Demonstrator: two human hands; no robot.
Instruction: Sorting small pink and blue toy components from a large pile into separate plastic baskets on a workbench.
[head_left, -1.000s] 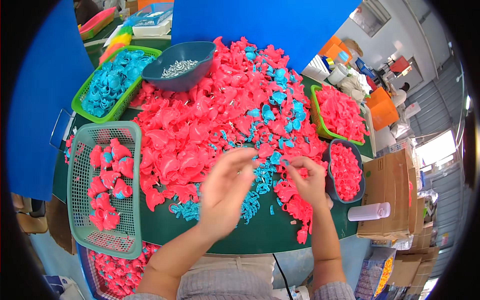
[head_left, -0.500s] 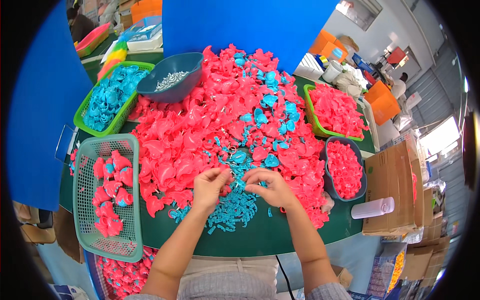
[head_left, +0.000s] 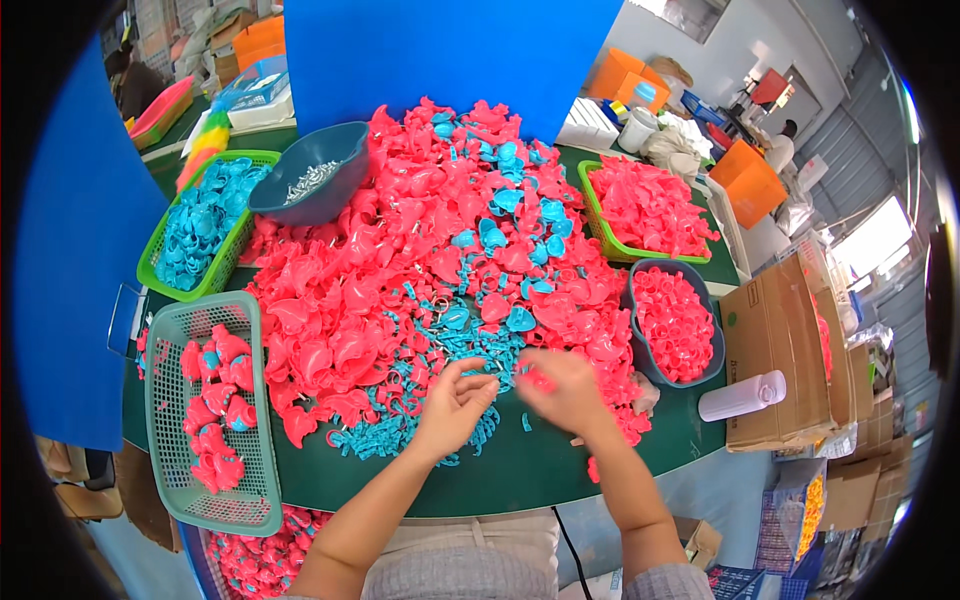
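Note:
My left hand (head_left: pixel 457 408) is over the near side of the pile, its fingers curved and slightly apart, with nothing visible in them. Just right of it, my right hand (head_left: pixel 568 395) is smeared by motion. A small pink plastic piece (head_left: pixel 540 380) shows between its fingers and seems held there. Small blue plastic parts (head_left: pixel 375 432) lie in a heap beneath and left of my hands. Behind them spreads a large heap of glossy pink shell-like pieces (head_left: pixel 330 315), with blue cup-shaped pieces (head_left: pixel 508 200) scattered on it.
Left stand a pale green basket (head_left: pixel 262 440) of pink-and-blue assembled pieces, a bright green basket (head_left: pixel 150 262) of blue shells, and a dark bowl (head_left: pixel 340 150) of metal screws. Right are a green basket (head_left: pixel 600 225), a grey tub (head_left: pixel 634 330), a pale bottle (head_left: pixel 742 397) and a cardboard box (head_left: pixel 775 350).
My hands have moved apart from their close position and come nearer to me. The right hand has swung rightward, and the left fingers have loosened. The whole view has shifted slightly.

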